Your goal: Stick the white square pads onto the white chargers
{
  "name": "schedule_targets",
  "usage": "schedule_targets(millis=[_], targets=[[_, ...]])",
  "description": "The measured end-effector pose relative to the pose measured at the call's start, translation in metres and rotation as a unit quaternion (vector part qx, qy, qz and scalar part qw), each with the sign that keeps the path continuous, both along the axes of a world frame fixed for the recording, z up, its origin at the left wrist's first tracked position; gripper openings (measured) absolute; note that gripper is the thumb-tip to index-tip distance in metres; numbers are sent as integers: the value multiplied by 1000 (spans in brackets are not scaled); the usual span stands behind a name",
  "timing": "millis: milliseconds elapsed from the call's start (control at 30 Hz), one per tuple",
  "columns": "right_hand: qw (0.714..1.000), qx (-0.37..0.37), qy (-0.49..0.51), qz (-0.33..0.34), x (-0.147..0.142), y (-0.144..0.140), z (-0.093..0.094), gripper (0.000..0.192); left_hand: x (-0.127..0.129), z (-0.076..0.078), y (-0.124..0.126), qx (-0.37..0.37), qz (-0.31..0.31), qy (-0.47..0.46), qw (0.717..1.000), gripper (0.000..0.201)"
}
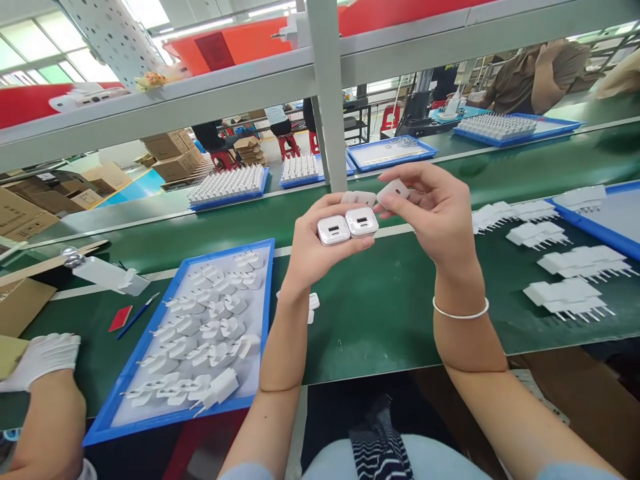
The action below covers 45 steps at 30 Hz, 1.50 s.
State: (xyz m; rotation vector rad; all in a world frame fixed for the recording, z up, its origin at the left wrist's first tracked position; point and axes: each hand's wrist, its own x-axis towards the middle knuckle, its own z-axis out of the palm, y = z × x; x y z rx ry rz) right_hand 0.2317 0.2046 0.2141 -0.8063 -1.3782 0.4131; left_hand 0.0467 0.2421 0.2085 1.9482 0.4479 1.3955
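My left hand (304,257) is closed around a few white USB chargers, raised above the green table. Two USB chargers (333,231) face me side by side, their dark ports showing; another white piece (357,198) sits behind them, partly hidden. To the right, my right hand (443,213) pinches a single white charger (393,193) with a small slot in its face. This charger is close beside the ones in my left hand. Below my left wrist, some white pieces (313,307) lie on the table, partly covered by my forearm.
On the left stands a blue-rimmed tray (273,287) of white plugs. Rows of chargers with pins (570,297) lie at the right. A metal post (327,100) rises straight ahead. Another person's gloved hand (50,360) is at the far left, near a blue pen (137,317).
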Motion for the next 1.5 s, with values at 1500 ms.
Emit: schedule_targets(millis=[1500], targets=[[997, -42, 50, 35, -28, -36, 6, 14, 2, -6, -4, 270, 202, -6, 941, 39]])
